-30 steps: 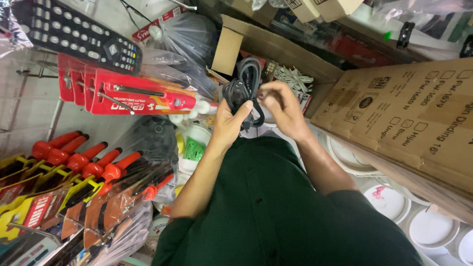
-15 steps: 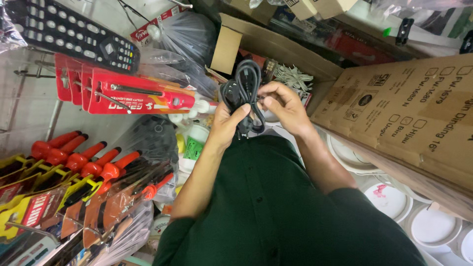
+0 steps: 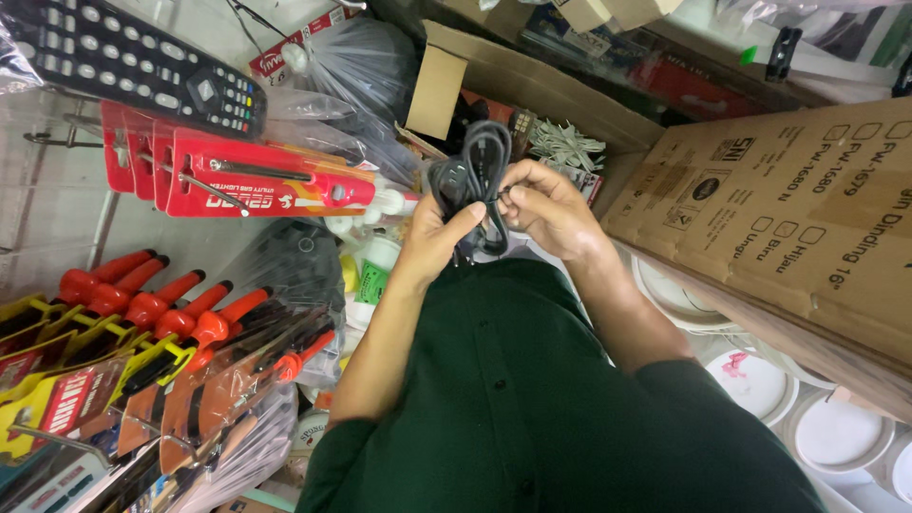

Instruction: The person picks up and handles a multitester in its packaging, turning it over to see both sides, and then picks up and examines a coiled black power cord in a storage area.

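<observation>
Black cable bundle point(image 3: 472, 180) is held up in front of the chest, coiled, long axis upright, loops sticking out above the grip. Left hand point(image 3: 439, 237) is clamped around the lower part of the coil, thumb across the front. Right hand point(image 3: 549, 209) is closed on the coil's right side, fingertips pinching a strand. Both hands are touching it; the left carries the bulk. Just beyond the grip a cardboard box point(image 3: 446, 90) is seen; to its left, red carded lighters point(image 3: 256, 176).

We hold both hands raised mid-frame, left hand point(image 3: 439, 233) fisted, right hand point(image 3: 549, 211) pinching, forearms bare, elbows bent.
</observation>
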